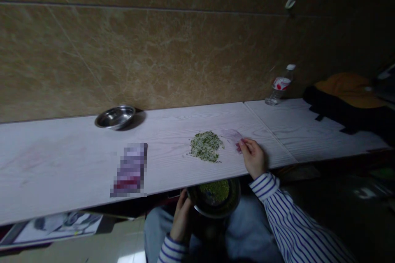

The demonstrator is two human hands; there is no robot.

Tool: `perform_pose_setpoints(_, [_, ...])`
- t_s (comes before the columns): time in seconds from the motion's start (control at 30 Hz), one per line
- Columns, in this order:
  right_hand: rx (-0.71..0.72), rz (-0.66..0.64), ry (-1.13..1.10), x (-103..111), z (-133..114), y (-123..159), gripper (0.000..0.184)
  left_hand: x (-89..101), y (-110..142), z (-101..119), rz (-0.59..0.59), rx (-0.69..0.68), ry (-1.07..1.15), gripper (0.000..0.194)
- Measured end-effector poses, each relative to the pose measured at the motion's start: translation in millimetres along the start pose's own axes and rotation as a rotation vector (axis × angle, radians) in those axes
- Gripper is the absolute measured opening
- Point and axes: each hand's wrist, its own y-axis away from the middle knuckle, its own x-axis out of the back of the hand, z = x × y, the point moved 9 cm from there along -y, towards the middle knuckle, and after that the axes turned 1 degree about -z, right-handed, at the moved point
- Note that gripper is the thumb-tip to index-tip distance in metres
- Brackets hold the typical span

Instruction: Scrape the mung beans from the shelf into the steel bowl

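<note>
The small, loose green and white grains (pixel 206 146) lie in a low heap on the pale wood-grain tabletop (pixel 173 131). They look light, dry and hard, likely to roll and scatter singly; no one point offers a grip, so they would be better gathered from the outer edge than pinched. The round, dark-looking metal bowl (pixel 213 214), just below the tabletop's near edge, seems stiff and smooth, perhaps slippery; its rim is the sure place to hold, kept level since green grains (pixel 217 190) lie loose inside. The thin, clear plastic piece (pixel 232 134) beside the heap looks nearly weightless and floppy, best taken by an edge.

The left hand (pixel 181 220) has its fingers closed at the bowl's left side; how far they reach underneath is hidden. The right hand (pixel 255 159) has its fingers pinched nearly together on the plastic's near right end.

The tabletop edge cuts off the bowl's far side. The plastic's outline fades into the pale surface, its reddish patch is partly behind the fingertips, and the purplish rectangular item (pixel 130 169) is pixelated beyond reading.
</note>
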Motion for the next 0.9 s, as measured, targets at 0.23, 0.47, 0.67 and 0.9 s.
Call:
perform_pose_setpoints(0.23, [-0.028,-0.148,-0.060,-11,2,5,0.044,2.3,1,-6,0.008,-0.052,0.056,0.066])
perform_pose_setpoints(0.47, [-0.062,-0.540,0.007,-26,-7,4,0.034,9.3,8,-4,-0.002,-0.066,0.032,0.054])
perform_pose_setpoints(0.67, [0.105,-0.881,0.281,-55,-21,9,0.021,2.9,9,5,-0.049,-0.086,0.034,0.045])
perform_pose_setpoints(0.9, [0.159,-0.905,0.322,-85,-17,-3,0.023,0.1,13,14,-0.024,-0.094,0.033,0.048])
